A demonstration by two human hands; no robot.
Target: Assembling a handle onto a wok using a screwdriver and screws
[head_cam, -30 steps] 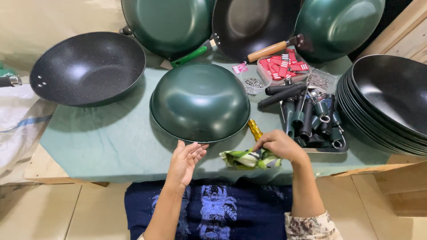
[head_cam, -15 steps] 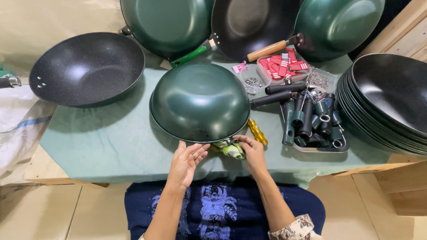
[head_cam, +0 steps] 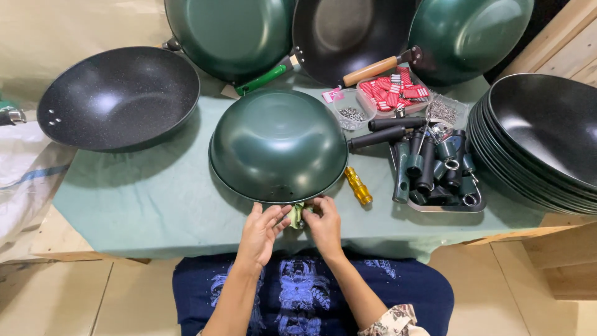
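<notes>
A green wok (head_cam: 277,144) lies upside down on the green cloth, its black handle (head_cam: 377,137) pointing right. Both hands meet at its near rim. My left hand (head_cam: 262,231) and my right hand (head_cam: 324,223) pinch a small pale green handle piece (head_cam: 297,215) between them, pressed against the wok's edge. A yellow screwdriver (head_cam: 358,185) lies just right of my right hand.
A black speckled wok (head_cam: 118,96) sits at the left. Three woks lean at the back (head_cam: 230,34). A stack of black woks (head_cam: 547,137) fills the right. A metal tray (head_cam: 444,206) holds several dark handles; small tubs hold screws (head_cam: 351,114) and red tags (head_cam: 393,92).
My right hand has carried the pale green piece leftward from the table's front to the wok's near rim. My left hand has closed in beside it.
</notes>
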